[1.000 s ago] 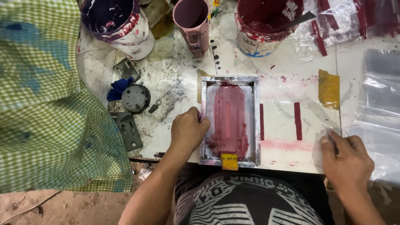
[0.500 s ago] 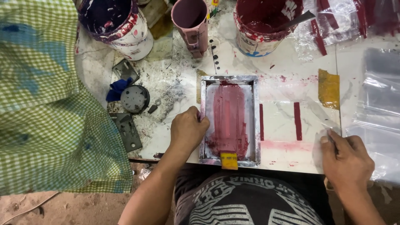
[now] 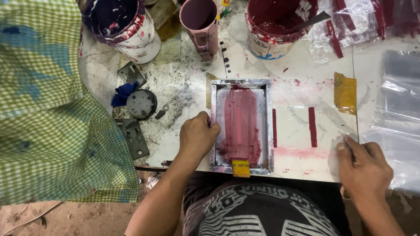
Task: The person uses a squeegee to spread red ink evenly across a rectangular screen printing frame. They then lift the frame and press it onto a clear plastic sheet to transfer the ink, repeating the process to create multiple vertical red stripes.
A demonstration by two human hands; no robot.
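Pressing down on the metal-framed printing screen (image 3: 241, 126), the left hand (image 3: 197, 136) curls its fingers over the frame's left rail, gripping it. The screen (smeared with dark red ink, a small yellow squeegee (image 3: 240, 168) at its near edge) lies flat on the white table (image 3: 297, 57). Off to the side, the right hand (image 3: 365, 168) rests flat, fingers loosely spread, on a clear plastic sheet (image 3: 393, 131).

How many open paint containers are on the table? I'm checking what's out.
3, all along the far edge: a dark-stained bucket at left, a pink cup in the middle, a red paint bucket at right. Others may sit outside the view.
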